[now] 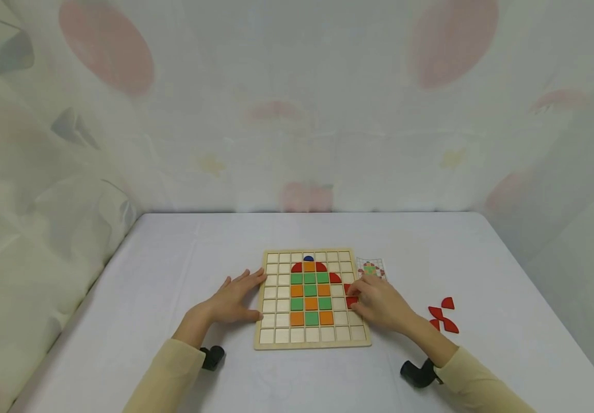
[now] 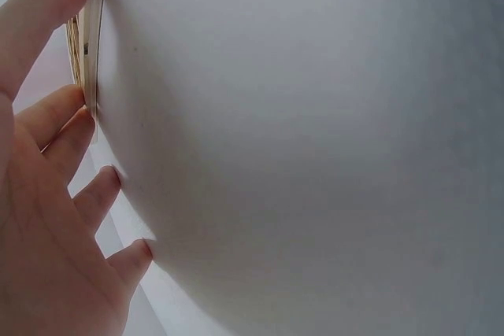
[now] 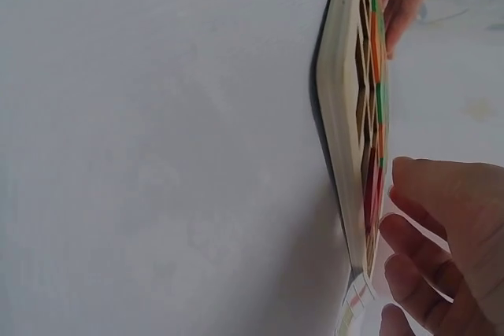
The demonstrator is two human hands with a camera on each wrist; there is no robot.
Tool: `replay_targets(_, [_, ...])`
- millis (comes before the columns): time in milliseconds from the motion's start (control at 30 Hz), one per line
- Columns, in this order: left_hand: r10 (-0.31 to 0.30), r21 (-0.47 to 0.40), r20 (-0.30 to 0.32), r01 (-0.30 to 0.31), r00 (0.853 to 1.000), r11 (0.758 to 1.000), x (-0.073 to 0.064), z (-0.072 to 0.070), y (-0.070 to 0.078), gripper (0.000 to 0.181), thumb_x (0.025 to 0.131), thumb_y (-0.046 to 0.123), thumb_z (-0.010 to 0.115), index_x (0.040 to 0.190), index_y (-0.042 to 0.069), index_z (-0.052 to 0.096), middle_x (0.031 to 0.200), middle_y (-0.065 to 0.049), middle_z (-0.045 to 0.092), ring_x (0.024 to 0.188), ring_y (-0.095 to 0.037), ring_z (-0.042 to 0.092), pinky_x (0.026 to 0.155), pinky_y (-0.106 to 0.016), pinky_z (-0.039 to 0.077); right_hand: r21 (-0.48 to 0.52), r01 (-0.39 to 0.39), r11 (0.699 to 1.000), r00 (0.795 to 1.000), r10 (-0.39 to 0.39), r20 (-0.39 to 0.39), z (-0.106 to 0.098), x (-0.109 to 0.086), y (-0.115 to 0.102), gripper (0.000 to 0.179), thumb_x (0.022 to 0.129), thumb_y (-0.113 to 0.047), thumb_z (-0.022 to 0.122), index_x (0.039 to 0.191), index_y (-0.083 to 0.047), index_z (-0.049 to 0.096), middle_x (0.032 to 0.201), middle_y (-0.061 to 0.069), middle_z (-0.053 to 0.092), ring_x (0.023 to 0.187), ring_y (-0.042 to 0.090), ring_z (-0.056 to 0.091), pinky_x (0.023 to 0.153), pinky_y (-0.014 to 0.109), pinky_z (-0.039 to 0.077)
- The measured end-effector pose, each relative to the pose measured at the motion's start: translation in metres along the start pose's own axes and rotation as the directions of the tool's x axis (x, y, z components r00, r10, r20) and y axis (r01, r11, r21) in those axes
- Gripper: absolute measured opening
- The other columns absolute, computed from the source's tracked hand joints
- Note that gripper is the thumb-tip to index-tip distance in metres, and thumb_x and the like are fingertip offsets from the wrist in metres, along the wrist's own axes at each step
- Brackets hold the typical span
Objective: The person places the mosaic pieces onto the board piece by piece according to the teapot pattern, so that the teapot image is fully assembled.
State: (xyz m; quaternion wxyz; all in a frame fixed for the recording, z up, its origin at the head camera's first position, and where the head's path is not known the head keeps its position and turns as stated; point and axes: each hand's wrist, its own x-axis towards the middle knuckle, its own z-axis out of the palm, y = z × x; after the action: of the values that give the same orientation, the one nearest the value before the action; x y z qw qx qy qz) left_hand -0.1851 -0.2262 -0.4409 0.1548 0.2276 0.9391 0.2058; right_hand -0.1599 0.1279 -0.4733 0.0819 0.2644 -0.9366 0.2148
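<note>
A wooden grid board [image 1: 276,338] lies on the table, with green and orange square tiles, such as a green tile [image 1: 309,278], set in its middle columns. Red quarter-round pieces sit around them, one [image 1: 335,278] right of the top green row, and a dark blue half-round piece [image 1: 308,258] is at the top. My left hand [image 1: 232,301] rests with spread fingers and thumb tip at the board's left edge. At the right edge, my right hand [image 1: 379,301] has its fingertips at red pieces [image 1: 351,301] in the last column, partly covering them; its fingers look loosely bent.
A printed pattern card [image 1: 371,266] lies just beyond the board's right edge, partly behind my right hand. Several loose red quarter-round pieces [image 1: 450,326] lie on the white table [image 1: 199,241] to the right. A patterned cloth [image 1: 297,115] hangs behind.
</note>
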Motion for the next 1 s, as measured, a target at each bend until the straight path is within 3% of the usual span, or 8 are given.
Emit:
replay_targets(267, [-0.005, 0.004, 0.004, 0.005, 1.000, 1.000, -0.001, -0.001, 0.002, 0.084, 0.074, 0.032, 0.075, 0.143, 0.012, 0.033, 0.152, -0.005, 0.025, 0.140, -0.034, 0.015, 0.107, -0.064, 0.005, 0.047, -0.017, 0.999, 1.000, 0.018, -0.021, -0.018, -0.014, 0.010, 0.021, 0.077, -0.017, 0.073, 0.096, -0.016, 0.065, 0.092, -0.007, 0.060, 0.082, 0.009, 0.054, 0.071, 0.024, 0.050])
replay_targets(733, [0.001, 0.007, -0.007, -0.001, 1.000, 1.000, -0.002, 0.000, 0.002, 0.084, 0.074, 0.032, 0.075, 0.143, 0.011, 0.034, 0.152, -0.005, 0.025, 0.139, -0.035, 0.016, 0.106, -0.065, 0.006, 0.034, -0.071, 0.997, 0.990, 0.075, -0.123, -0.052, -0.051, 0.052, 0.028, 0.074, -0.007, 0.074, 0.100, -0.013, 0.064, 0.092, -0.003, 0.062, 0.081, 0.014, 0.056, 0.066, 0.028, 0.051])
replay_targets(1000, [-0.010, 0.002, -0.001, 0.010, 1.000, 1.000, -0.003, 0.000, 0.001, 0.083, 0.074, 0.032, 0.075, 0.143, 0.012, 0.034, 0.152, -0.004, 0.024, 0.140, -0.034, 0.015, 0.107, -0.064, 0.005, 0.033, -0.165, 0.986, 0.973, 0.168, -0.159, -0.065, -0.072, 0.075, 0.029, 0.074, -0.004, 0.074, 0.101, -0.008, 0.064, 0.092, 0.000, 0.061, 0.078, 0.016, 0.056, 0.061, 0.026, 0.051])
